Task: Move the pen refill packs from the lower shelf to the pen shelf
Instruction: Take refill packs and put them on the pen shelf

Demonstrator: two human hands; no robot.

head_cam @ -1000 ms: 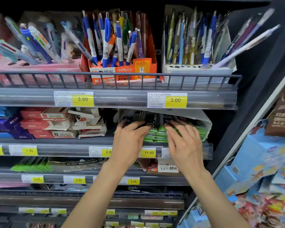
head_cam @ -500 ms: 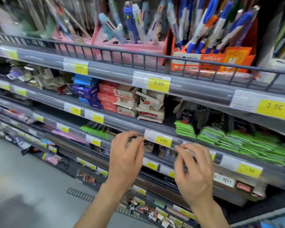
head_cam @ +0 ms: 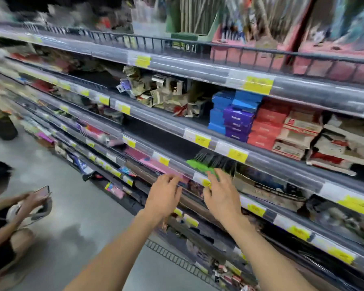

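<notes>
Both hands, left hand (head_cam: 164, 195) and right hand (head_cam: 222, 198), reach spread and empty just below the green refill packs (head_cam: 200, 165); a hasty grab could spill them.

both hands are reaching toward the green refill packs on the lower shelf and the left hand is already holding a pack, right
Not quite. In the head view the left hand holds nothing; its fingers are spread and loosely bent in front of the shelf edge. The rest stands: both hands reach toward the green pen refill packs on the lower shelf, and the right hand is nearest them, though blur hides whether it touches.
</notes>
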